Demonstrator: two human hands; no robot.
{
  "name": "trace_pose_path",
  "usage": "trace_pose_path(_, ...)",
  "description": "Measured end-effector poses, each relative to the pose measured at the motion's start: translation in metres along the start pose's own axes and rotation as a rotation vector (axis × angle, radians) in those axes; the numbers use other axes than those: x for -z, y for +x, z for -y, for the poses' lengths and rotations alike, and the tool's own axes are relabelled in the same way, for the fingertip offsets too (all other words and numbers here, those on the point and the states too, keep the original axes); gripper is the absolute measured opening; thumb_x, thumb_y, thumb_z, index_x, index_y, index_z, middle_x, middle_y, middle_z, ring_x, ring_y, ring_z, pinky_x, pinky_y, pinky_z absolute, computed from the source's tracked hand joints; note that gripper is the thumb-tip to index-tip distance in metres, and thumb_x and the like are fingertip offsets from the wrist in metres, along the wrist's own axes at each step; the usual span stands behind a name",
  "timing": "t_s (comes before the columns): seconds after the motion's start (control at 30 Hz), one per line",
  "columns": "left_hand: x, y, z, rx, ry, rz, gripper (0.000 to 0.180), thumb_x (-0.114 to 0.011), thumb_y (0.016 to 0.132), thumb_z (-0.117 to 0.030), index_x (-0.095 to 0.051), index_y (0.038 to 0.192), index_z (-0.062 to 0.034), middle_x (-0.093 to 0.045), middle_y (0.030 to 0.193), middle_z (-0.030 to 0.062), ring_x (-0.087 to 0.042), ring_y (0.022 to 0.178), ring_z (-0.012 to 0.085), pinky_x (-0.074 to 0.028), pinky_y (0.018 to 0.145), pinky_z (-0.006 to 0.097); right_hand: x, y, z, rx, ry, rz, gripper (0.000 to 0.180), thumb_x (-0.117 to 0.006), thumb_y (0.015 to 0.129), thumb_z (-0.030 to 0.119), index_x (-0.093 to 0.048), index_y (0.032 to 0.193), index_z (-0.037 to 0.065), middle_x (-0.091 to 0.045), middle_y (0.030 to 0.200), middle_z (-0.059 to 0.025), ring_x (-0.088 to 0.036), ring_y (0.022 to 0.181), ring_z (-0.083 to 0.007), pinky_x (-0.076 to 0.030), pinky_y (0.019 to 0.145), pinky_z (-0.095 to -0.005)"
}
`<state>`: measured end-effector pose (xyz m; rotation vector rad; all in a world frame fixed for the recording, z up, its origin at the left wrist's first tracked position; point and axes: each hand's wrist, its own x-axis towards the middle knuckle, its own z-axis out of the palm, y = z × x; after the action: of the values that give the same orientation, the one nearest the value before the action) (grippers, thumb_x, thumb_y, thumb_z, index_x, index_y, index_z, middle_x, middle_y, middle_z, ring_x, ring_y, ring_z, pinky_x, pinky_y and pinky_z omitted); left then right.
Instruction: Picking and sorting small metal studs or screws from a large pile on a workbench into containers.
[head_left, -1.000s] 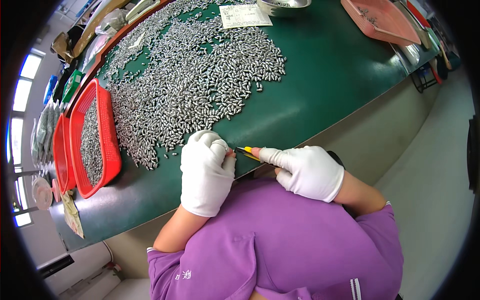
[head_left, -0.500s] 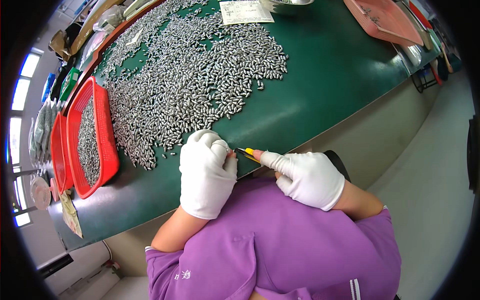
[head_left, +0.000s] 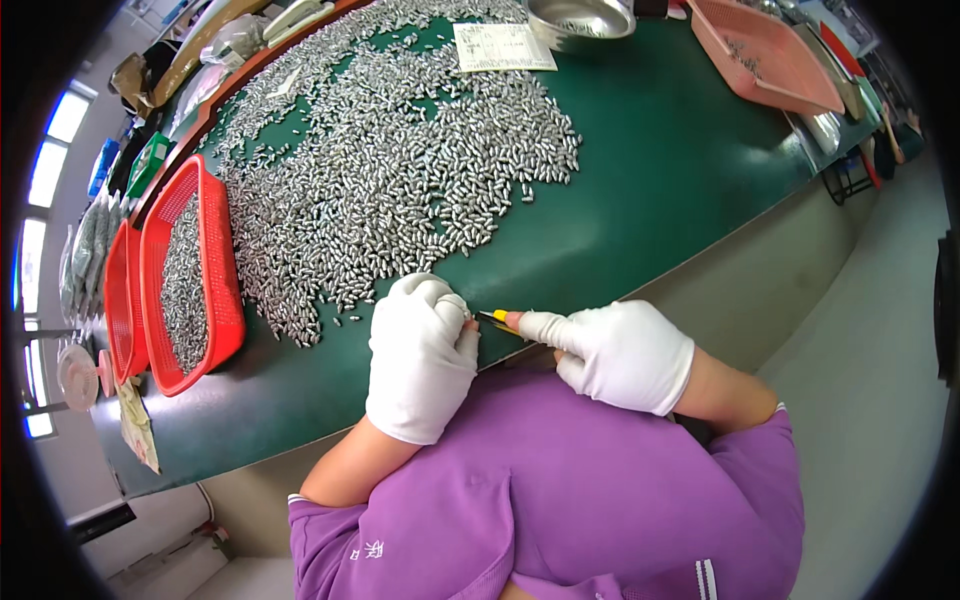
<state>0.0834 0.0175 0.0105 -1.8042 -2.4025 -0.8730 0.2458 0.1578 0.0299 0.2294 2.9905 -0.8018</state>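
Note:
Both my hands wear white gloves and meet at the near edge of a green table (head_left: 640, 200). My left hand (head_left: 420, 355) is curled shut around a small silver metal piece at its fingertips. My right hand (head_left: 615, 352) grips a thin yellow tool (head_left: 497, 318) whose tip points at the left fingers. Just beyond my hands lies a wide heap of small silver metal pieces (head_left: 400, 170) spread over the table.
A red basket (head_left: 190, 275) filled with the same metal pieces stands at the left, with a second red basket (head_left: 118, 300) behind it. A pink tray (head_left: 765, 55), a steel bowl (head_left: 580, 15) and a paper sheet (head_left: 503, 46) sit at the far side.
My hands stay together at the table edge; the right hand has shifted slightly while the tool tip remains at the left fingers.

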Motion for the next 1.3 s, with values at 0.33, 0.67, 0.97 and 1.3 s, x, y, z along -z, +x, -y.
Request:
trace_pose_path(0.33,0.000,-0.006,0.007,-0.017,0.028,-0.005,0.014,-0.068,0.062,-0.004,-0.056,0.068,-0.0036,-0.059,0.081,0.0098,-0.058,0.084,0.0295,-0.048,0.070,0.039,0.044,0.023,-0.086,-0.440,-0.383,-0.701,0.050,-0.050,0.085,0.004,-0.053,0.132,0.022,-0.063,0.089,-0.0100,-0.062,0.074,-0.0297,-0.052,0.069,-0.0395)
trace_pose_path(0.67,0.006,-0.012,0.011,0.034,0.021,-0.045,0.011,-0.068,0.063,-0.005,-0.057,0.064,-0.0035,-0.058,0.073,0.0092,-0.057,0.079,0.0284,-0.048,0.068,0.039,0.130,-0.021,-0.053,0.235,-0.053,-0.196,0.025,-0.070,0.076,0.011,-0.069,0.101,0.013,-0.061,0.115,-0.0126,-0.059,0.103,-0.0276,-0.048,0.089,-0.0336)
trace_pose_path(0.97,0.007,-0.012,0.012,0.007,-0.059,-0.051,0.012,-0.070,0.061,-0.004,-0.058,0.064,-0.0042,-0.059,0.074,0.0099,-0.058,0.080,0.0287,-0.049,0.070,0.038,0.137,-0.073,0.008,1.529,0.346,0.392,0.012,-0.063,0.083,0.019,-0.062,0.091,0.010,-0.062,0.091,-0.0065,-0.059,0.077,-0.0191,-0.050,0.067,-0.0307)
trace_pose_path(1.3,0.015,-0.012,0.009,-0.024,-0.079,-0.082,0.013,-0.070,0.060,-0.003,-0.057,0.063,-0.0034,-0.059,0.074,0.0112,-0.059,0.079,0.0298,-0.049,0.070,0.038,0.107,-0.099,0.019,1.869,0.197,-0.459,0.006,-0.059,0.086,0.014,-0.060,0.085,0.008,-0.063,0.078,0.0004,-0.059,0.066,-0.0105,-0.049,0.060,-0.0233)
